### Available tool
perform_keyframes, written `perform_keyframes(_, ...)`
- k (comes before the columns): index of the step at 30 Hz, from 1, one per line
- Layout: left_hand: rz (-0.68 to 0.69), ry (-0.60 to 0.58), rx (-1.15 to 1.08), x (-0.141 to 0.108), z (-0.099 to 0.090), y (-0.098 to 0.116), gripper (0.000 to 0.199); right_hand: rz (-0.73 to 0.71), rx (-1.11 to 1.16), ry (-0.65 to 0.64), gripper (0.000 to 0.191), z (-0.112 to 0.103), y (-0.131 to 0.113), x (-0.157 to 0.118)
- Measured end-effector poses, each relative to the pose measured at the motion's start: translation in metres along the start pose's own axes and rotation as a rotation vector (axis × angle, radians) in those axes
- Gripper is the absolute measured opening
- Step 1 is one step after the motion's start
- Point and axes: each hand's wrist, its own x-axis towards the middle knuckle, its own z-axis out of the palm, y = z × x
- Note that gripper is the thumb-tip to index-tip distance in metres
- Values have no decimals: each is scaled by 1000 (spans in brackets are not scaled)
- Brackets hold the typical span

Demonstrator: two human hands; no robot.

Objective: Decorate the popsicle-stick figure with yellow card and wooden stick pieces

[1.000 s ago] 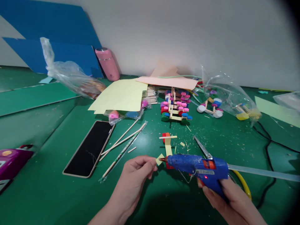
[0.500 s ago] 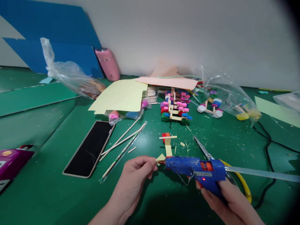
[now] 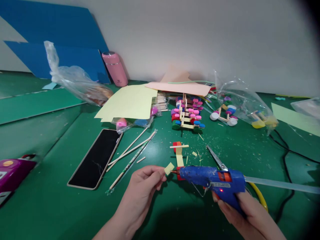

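Note:
Between thumb and forefinger, my left hand (image 3: 145,185) pinches a small pale-yellow piece of paper (image 3: 169,168). My right hand (image 3: 246,213) is wrapped round the handle of a blue hot glue gun (image 3: 212,180) with a lit red light and a clear glue stick in its back. The nozzle points left, close to the paper piece. Just beyond it lies a small part-built model (image 3: 179,156) with a yellow strip, red and orange discs and a wooden stick across it. The nozzle partly covers its near end. Scissors (image 3: 217,158) lie behind the gun, their handles partly hidden.
A phone (image 3: 96,160) and thin wooden sticks (image 3: 130,150) lie to the left. Farther back are yellow paper (image 3: 130,101), a group of small colourful models (image 3: 187,113) and a clear plastic bag (image 3: 247,96). A black cord (image 3: 287,166) runs along the right.
The glue gun has drawn back slightly to the right, so its nozzle is farther from my left fingers. The paper piece shows more fully; the model's red near end is uncovered.

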Motion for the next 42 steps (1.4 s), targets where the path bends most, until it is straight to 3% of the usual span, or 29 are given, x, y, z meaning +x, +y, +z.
perform_keyframes(6, -10, 2, 2, -1, 1, 1, 11, 8, 10, 21, 13, 0, -2, 0)
perform_keyframes(16, -11, -1, 17, 0, 2, 0, 11, -29, -157, 38, 18, -3, -6, 2)
perform_keyframes(29, -5, -11, 48, 0, 3, 0, 12, -48, -193, -21, 24, -3, -10, 5)
perform_keyframes(34, 5, -17, 66, 1, 3, -1, 12, -89, -209, -67, 23, -9, -1, 8)
perform_keyframes(39, 2, -13, 57, 1, 3, 0, 12, -6, -78, -133, 20, -19, 18, 17)
perform_keyframes(42, 7, -8, 60, 0, 3, 0, 12, 44, 78, -78, 17, -20, 24, 21)
